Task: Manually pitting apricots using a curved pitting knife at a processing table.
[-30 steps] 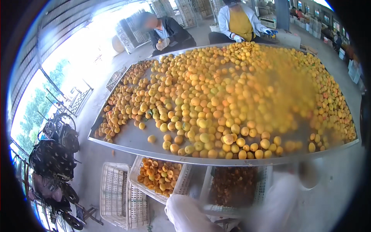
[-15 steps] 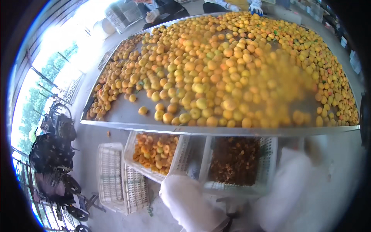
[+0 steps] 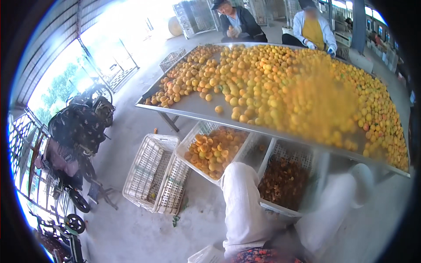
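Neither of my hands shows in the head view. Two pale trouser legs point(image 3: 241, 197) come up from the lower edge, the right one blurred. In front of them, under the table edge, a white plastic crate point(image 3: 179, 154) holds orange halved apricots point(image 3: 215, 151). Beside it on the right, another white crate point(image 3: 280, 209) contains a heap of small brown pieces point(image 3: 283, 182), which look like apricot pits. Whole yellow-orange apricots point(image 3: 245, 79) are spread thickly over a metal-rimmed table point(image 3: 197, 115). A hazy smear blurs the fruit at right of centre.
White crates point(image 3: 144, 175) stand on the floor left of the filled ones. Parked two-wheelers point(image 3: 79, 127) line the left side. Across the table sit one person in a dark jacket point(image 3: 247, 24) and another wearing gloves point(image 3: 311, 44). A metal table leg point(image 3: 169, 122) reaches the floor.
The view has swung left and up, so the table and crates appear shifted right and tilted. More of the two people across the table now shows.
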A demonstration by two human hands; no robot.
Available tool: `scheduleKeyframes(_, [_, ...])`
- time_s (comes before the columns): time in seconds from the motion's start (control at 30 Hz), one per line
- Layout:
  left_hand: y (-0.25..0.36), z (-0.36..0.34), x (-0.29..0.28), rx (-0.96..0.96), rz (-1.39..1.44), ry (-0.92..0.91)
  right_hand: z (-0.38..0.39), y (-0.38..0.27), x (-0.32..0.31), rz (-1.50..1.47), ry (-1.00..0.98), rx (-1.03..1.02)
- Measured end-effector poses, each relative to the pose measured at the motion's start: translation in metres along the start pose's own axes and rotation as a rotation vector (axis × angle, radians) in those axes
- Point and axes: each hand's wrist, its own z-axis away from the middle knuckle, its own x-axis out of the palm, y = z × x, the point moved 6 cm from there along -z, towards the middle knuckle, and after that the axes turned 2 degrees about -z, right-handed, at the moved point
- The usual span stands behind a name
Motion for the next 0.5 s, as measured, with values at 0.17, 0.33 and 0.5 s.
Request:
scheduleKeyframes(0.17, [-0.003,0.007,0.024,0.005,0.006,-0.044,-0.014,-0.013,0.008,0.034,-0.03,-0.019])
scheduleKeyframes(0.33, [-0.007,0.013,0.046,-0.018,-0.007,-0.106,-0.032,-0.011,0.015,0.051,-0.055,-0.003])
scheduleKeyframes(0.5, [-0.008,0.012,0.062,-0.027,-0.045,-0.176,-0.051,-0.011,0.015,0.054,-0.056,0.009])
